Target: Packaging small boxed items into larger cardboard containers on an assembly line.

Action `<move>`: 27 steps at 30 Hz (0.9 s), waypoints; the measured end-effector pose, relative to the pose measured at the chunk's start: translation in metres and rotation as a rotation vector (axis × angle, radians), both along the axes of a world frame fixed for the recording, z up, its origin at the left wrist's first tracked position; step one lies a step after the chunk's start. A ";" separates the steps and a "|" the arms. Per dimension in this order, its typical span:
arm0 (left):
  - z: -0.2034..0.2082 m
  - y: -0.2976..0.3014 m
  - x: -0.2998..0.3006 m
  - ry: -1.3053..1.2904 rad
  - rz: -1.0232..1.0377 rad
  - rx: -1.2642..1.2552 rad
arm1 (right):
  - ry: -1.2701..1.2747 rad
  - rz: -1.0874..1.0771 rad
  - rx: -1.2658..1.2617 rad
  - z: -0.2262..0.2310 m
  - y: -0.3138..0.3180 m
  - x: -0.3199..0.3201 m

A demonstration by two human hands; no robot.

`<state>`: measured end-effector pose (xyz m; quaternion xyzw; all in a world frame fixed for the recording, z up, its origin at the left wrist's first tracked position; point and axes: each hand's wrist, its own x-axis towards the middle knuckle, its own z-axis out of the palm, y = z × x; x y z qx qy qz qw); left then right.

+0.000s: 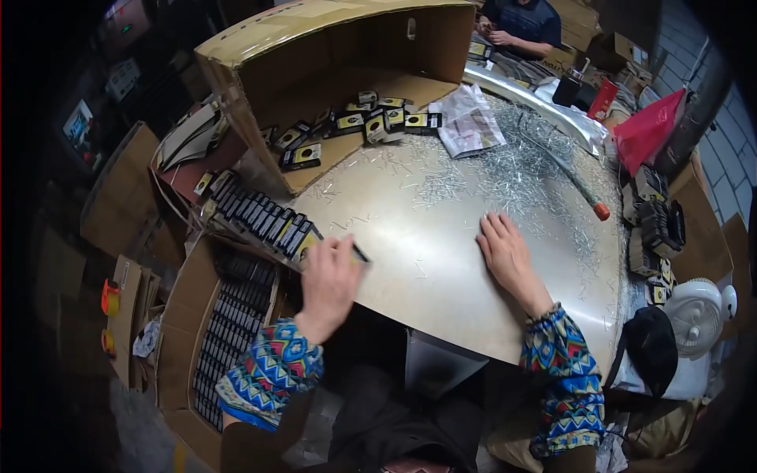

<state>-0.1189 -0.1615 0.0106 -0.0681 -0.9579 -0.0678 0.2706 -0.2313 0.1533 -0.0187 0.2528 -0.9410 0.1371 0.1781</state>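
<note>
At the near end of a row of small black-and-yellow boxes (268,221) is my left hand (331,284), its fingers bent downward. A dark corner of a small box (362,254) sticks out past those fingers; the rest of it is hidden under the hand. My right hand (506,256) lies flat on the shiny metal tabletop (426,307), fingers stretched out and holding nothing. Beyond it are many loose thin metal pins (512,169), thickest toward the far right.
A big cardboard box (331,47) on its side holds scattered small boxes. Below left, an open carton (177,355) contains packed rows of them. A crumpled printed sheet (468,122) and an orange-tipped rod (601,211) lie farther back. At right stands a white fan (698,315). Another person sits opposite.
</note>
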 end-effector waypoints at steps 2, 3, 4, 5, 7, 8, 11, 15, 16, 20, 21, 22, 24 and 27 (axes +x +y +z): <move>0.007 -0.026 -0.006 0.086 0.112 -0.312 | -0.061 0.051 -0.018 0.011 0.009 0.018; 0.014 -0.029 -0.010 0.088 0.112 -0.363 | -0.116 0.088 -0.026 0.018 0.018 0.023; 0.023 -0.026 -0.012 0.093 0.036 -0.257 | -0.149 0.056 -0.012 0.019 0.031 0.023; 0.031 -0.023 -0.020 0.095 0.016 -0.253 | -0.150 0.036 -0.010 0.015 0.043 0.017; 0.050 -0.022 -0.048 0.005 -0.123 -0.151 | 0.011 -0.211 -0.007 0.006 0.067 0.004; 0.054 -0.022 -0.074 -0.060 -0.166 -0.130 | 0.045 -0.225 -0.024 -0.002 0.081 -0.003; 0.046 -0.048 -0.170 -0.330 -0.092 -0.009 | -0.029 -0.080 0.098 0.002 0.055 0.009; 0.038 -0.031 -0.285 -0.485 0.173 0.339 | -0.045 -0.052 -0.042 0.011 0.068 0.011; 0.032 -0.025 -0.304 -0.454 0.180 0.284 | -0.018 -0.193 -0.039 0.012 0.078 0.007; 0.015 -0.025 -0.351 -0.522 0.250 0.083 | -0.082 -0.423 0.010 0.001 0.093 0.000; 0.019 -0.015 -0.352 -0.529 0.229 0.082 | -0.124 -0.420 0.060 -0.002 0.092 0.000; 0.028 -0.007 -0.348 -0.589 0.199 0.055 | -0.183 -0.362 0.038 0.000 0.084 0.005; 0.049 0.004 -0.330 -0.676 0.183 0.066 | -0.167 -0.303 0.052 -0.002 0.064 0.020; 0.077 -0.010 -0.306 -0.642 0.272 0.273 | -0.183 -0.129 0.007 -0.004 0.030 0.034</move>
